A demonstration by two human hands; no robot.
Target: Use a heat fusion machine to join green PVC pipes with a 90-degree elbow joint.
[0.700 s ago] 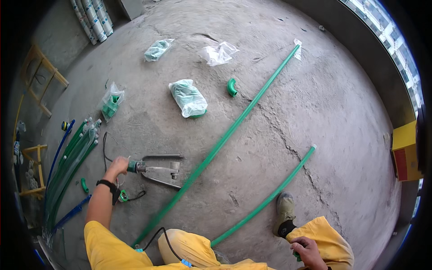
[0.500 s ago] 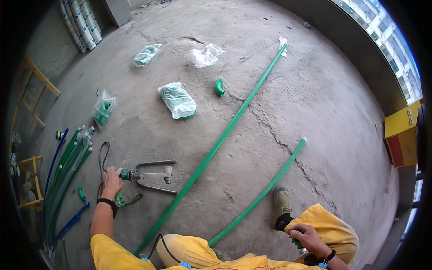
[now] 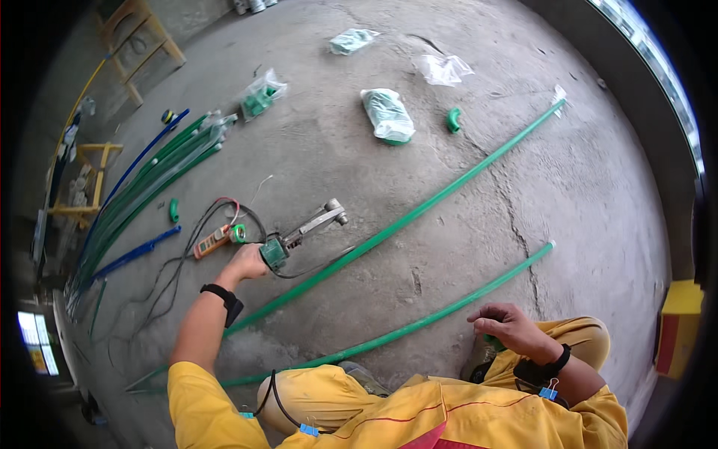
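Observation:
My left hand [image 3: 248,260] grips the green housing [image 3: 275,253] of a pipe welding tool, whose metal heating bar [image 3: 321,218] carries cylindrical dies at its tip. Beside it lie an orange meter [image 3: 212,242], a green tape measure [image 3: 238,233] and dark cables. My right hand [image 3: 499,328] is curled above my right leg around a small green object, mostly hidden by the fingers. A long green pipe [image 3: 434,200] crosses the floor beyond the tool; a shorter green pipe [image 3: 479,295] lies nearer me.
Bagged green fittings [image 3: 385,112], loose elbows [image 3: 453,120], a pipe bundle [image 3: 176,161] and blue pipes [image 3: 138,254] lie on the concrete floor [image 3: 598,209]. Wooden stools [image 3: 93,176] stand left; a yellow box [image 3: 680,314] and low wall are right.
My left hand and the tool have moved up and right, the tool now angled upward. The orange meter has come into sight. The view has shifted, and I sit lower behind the pipes.

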